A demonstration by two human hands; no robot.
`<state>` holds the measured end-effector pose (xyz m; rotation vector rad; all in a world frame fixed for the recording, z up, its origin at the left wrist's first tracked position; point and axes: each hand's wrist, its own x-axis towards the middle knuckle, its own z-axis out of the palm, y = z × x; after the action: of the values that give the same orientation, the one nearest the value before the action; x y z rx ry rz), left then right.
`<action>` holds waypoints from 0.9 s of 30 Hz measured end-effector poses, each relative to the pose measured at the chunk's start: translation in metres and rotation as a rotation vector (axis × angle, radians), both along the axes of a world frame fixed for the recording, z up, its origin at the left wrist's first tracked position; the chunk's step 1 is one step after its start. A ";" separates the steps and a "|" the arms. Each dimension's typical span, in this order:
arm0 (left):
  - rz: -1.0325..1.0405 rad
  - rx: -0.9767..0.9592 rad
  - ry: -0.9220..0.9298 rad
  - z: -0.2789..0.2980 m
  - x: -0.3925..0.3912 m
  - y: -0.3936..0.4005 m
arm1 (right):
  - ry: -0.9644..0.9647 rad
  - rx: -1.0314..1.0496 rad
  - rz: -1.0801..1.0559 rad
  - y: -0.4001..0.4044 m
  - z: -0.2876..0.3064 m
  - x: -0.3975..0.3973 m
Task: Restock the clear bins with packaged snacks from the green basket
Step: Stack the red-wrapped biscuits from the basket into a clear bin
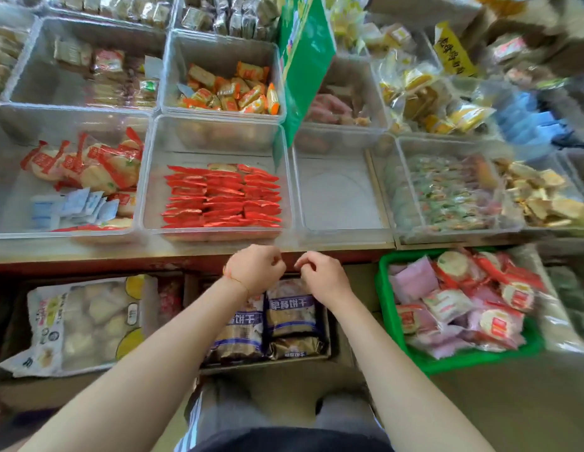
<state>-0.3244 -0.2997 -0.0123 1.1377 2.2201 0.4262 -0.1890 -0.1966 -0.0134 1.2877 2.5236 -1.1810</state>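
Both forearms reach forward side by side, and the 2 hands hang close together just short of the counter's (88, 252) front edge. The left hand (255, 268) has its grip curled into a loose fist with nothing visible inside it; a thin red-and-gold cord circles its wrist. The right hand (323, 276) has its grip curled too, fingertips drawn toward the thumb, and no package shows between them. Directly beneath the hands sits a cardboard box (267, 362) holding 2 dark bagged snacks with blue labels, and to the left of the left hand lies a large clear bag of pale pastries (85, 321). Just right of the right hand, at about the same depth, the green basket (386, 308) is heaped with pink, white and red packaged snacks (460, 305). Beyond the hands on the counter, straight ahead, a clear bin (215, 138) holds neat rows of red packets (222, 197). Ahead and right of the right hand is a bare clear bin (339, 194); ahead and left of the left hand another bin (10, 177) holds red-striped round crackers and small blue sachets. Farther back, a bin of orange-wrapped snacks (228, 89) sits behind the red packets, with a green sign (305, 60) tilted beside it.
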 end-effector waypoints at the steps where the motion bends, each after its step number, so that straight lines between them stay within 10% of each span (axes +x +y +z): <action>1: -0.012 -0.027 -0.020 -0.004 0.016 0.010 | 0.004 -0.003 -0.012 0.010 -0.003 0.020; 16: -0.032 -0.338 -0.285 -0.042 0.326 0.231 | -0.089 0.032 -0.081 0.261 -0.064 0.336; 27: 0.320 -0.223 -0.385 -0.038 0.365 0.274 | -0.059 -0.288 -0.394 0.344 -0.071 0.345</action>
<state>0.0409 -0.0255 -0.0504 0.5312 2.0429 0.4688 0.1559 0.1476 -0.0842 1.7514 2.0152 -1.4821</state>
